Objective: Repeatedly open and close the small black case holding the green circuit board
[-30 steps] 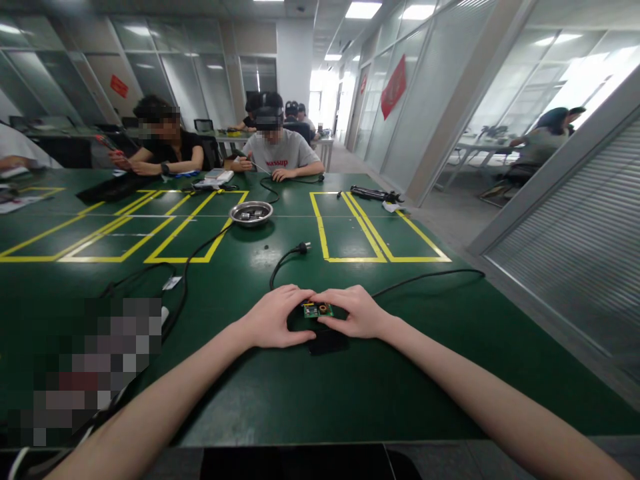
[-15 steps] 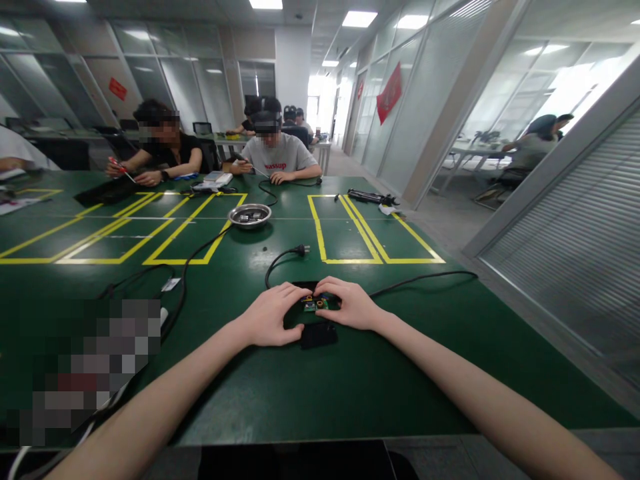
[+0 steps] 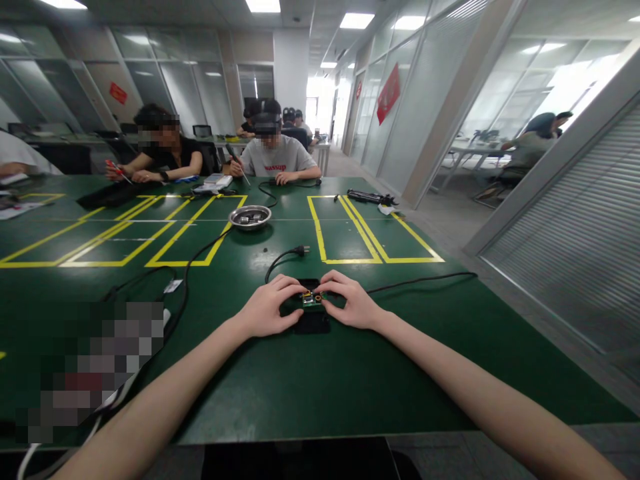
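Note:
A small green circuit board [image 3: 311, 300] with coils and other parts on it is held between my two hands. My left hand [image 3: 270, 308] grips its left end between thumb and fingers. My right hand [image 3: 353, 301] pinches the right end the same way. Just behind the board is a black plastic case half [image 3: 311, 283], partly hidden by my fingers. A flat black cover [image 3: 313, 325] lies on the table right in front of the board, under my thumbs. Black cords run out near the case on both sides.
A plug [image 3: 301, 251] lies beyond my hands, and a metal bowl [image 3: 250, 217] with metal parts stands farther off. Yellow tape marks the green table [image 3: 280, 393]. A black cable [image 3: 425, 279] stretches right. Two people work across the table with tools; a blurred-out patch covers something at left.
The board and both hands have shifted slightly, with my left thumb now at the board rather than by the cover. Across the table, a person's tool has been raised more upright.

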Tool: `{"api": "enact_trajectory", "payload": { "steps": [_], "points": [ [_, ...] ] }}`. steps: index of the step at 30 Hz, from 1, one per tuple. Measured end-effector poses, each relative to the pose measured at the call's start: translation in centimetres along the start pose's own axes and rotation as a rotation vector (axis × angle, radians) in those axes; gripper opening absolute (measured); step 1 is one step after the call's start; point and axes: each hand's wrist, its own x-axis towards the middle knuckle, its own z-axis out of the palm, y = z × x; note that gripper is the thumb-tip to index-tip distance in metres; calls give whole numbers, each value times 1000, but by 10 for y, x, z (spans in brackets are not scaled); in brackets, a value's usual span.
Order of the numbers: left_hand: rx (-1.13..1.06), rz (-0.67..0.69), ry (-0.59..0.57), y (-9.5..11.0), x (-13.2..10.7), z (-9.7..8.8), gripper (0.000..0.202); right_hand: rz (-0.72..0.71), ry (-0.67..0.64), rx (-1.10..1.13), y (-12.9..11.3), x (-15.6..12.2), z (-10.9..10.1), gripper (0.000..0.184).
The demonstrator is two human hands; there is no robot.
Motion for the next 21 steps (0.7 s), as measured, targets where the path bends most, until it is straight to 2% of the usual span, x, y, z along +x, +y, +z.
{"api": "enact_trajectory", "payload": {
  "steps": [5,9,14,21],
  "points": [
    [108,33,65,2,0,-5,20,-55,36,54,-13,1,-5,17],
    [109,94,-16,7,-4,-11,16,-79,-57,94,-22,1,-8,16],
    [25,83,-131,11,-6,-12,13,-51,-222,102,-23,0,-6,14],
    [-35,8,-241,16,-5,-13,11,-98,-255,4,-21,-1,-2,13]
  ]
}}
